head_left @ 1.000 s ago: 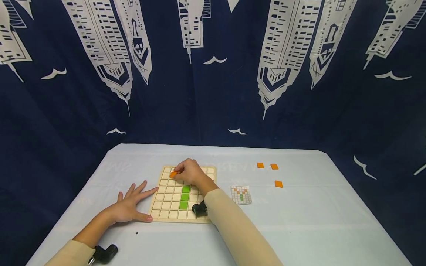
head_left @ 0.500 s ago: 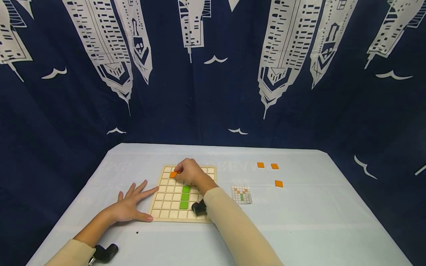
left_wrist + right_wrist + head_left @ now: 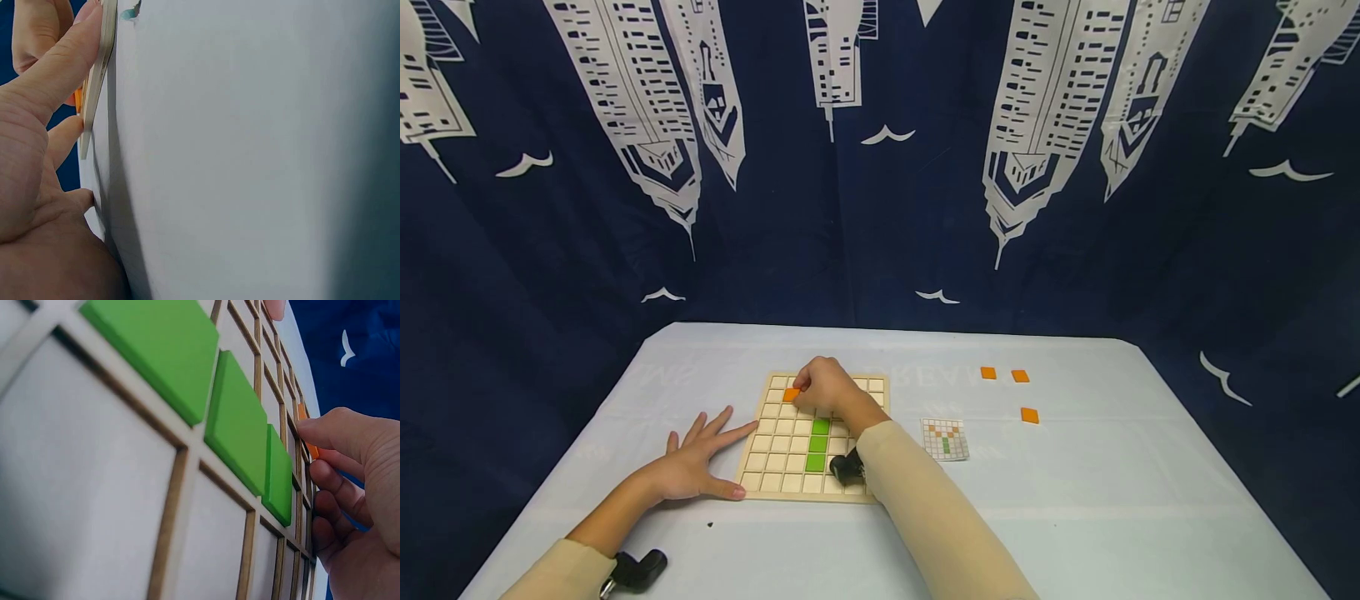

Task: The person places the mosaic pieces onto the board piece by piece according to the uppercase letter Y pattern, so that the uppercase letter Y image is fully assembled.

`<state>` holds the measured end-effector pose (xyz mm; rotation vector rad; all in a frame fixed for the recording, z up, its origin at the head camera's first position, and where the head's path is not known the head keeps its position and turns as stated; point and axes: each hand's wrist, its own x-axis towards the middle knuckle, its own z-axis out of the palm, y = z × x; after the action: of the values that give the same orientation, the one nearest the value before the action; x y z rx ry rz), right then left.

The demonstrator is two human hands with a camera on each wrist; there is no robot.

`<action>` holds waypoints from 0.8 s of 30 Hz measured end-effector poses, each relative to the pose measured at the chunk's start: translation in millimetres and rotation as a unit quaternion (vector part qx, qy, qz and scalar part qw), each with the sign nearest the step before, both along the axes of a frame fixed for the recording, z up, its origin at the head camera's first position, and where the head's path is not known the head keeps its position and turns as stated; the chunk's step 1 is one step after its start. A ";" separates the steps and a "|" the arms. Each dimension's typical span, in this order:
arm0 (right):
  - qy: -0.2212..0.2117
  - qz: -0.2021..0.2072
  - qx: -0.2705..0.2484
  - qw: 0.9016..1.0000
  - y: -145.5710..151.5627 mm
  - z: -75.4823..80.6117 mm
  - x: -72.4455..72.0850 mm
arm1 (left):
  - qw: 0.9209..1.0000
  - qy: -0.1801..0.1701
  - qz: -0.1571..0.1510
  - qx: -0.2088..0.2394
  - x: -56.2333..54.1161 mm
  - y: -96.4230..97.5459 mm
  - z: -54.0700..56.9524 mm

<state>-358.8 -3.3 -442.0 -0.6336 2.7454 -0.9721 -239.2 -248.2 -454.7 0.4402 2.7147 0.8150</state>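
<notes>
A wooden grid board (image 3: 777, 445) lies on the table, with a short column of green tiles (image 3: 817, 444) in its cells; the right wrist view shows these green tiles (image 3: 235, 422) close up. Over the board's far left part, my right hand (image 3: 831, 390) pinches an orange tile (image 3: 791, 395) between thumb and finger, at a cell. Its other fingers are bent, as the right wrist view shows. My left hand (image 3: 687, 468) is spread flat to the left of the board, with thumb and forefinger touching its left edge. From the left wrist, the thumb (image 3: 65, 62) rests against the board's side.
Right of the board lies a small pattern card (image 3: 945, 440) printed with orange and green squares. Farther right are loose orange tiles (image 3: 988, 372), three in all. A dark speck (image 3: 710, 524) is on the white table (image 3: 1112, 500). A dark blue printed curtain (image 3: 865, 225) hangs behind.
Almost nothing differs. The view shifts very slightly, while both hands and the orange tile stay in the same place on the board.
</notes>
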 end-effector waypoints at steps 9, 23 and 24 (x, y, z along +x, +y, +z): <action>-0.007 -0.005 -0.012 1.000 2.2 -2.1 0.3 | 1.000 0.001 0.001 -0.002 0.0 0.3 -0.5; -0.019 -0.014 -0.108 0.994 26.6 -6.3 4.8 | 1.000 -0.001 0.004 0.000 1.5 1.2 1.1; -0.018 -0.016 -0.115 0.993 29.2 -5.8 5.6 | 1.000 -0.001 0.005 0.000 1.4 1.2 1.3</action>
<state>-353.3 25.9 -447.8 -0.5988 2.6422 -1.3060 -237.8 -247.0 -453.4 0.4272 2.7173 0.8167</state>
